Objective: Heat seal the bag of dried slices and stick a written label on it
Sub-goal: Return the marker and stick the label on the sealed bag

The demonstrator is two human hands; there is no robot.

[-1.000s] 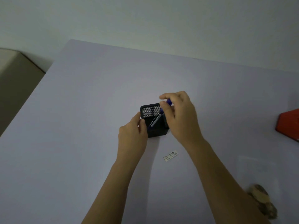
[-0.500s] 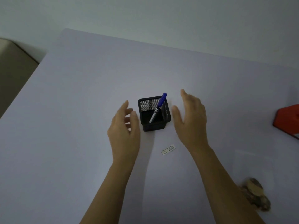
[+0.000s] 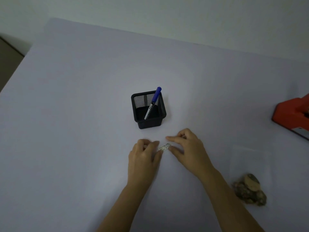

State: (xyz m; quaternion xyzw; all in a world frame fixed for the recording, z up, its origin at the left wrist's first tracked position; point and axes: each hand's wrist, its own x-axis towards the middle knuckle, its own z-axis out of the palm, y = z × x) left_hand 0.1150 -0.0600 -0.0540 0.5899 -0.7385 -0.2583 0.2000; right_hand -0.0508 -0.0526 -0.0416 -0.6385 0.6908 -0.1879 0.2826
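Observation:
A small white label (image 3: 165,146) with dark writing lies on the table just in front of the pen holder. My left hand (image 3: 144,158) pinches its left end between thumb and forefinger. My right hand (image 3: 187,148) touches its right end with thumb and forefinger, the other fingers curled. A clear bag (image 3: 250,164) lies at the right, with brown dried slices (image 3: 249,190) bunched at its near end. The blue pen (image 3: 153,102) leans inside the black mesh holder (image 3: 148,111).
The orange-red heat sealer (image 3: 294,116) sits at the right edge of the table. The pale table (image 3: 75,114) runs to a wall at the back and drops off at the left, where a beige surface (image 3: 8,64) shows.
The right hand let go of the pen, which now stands in the holder. Both hands came back toward me from the holder and closed on the label's ends.

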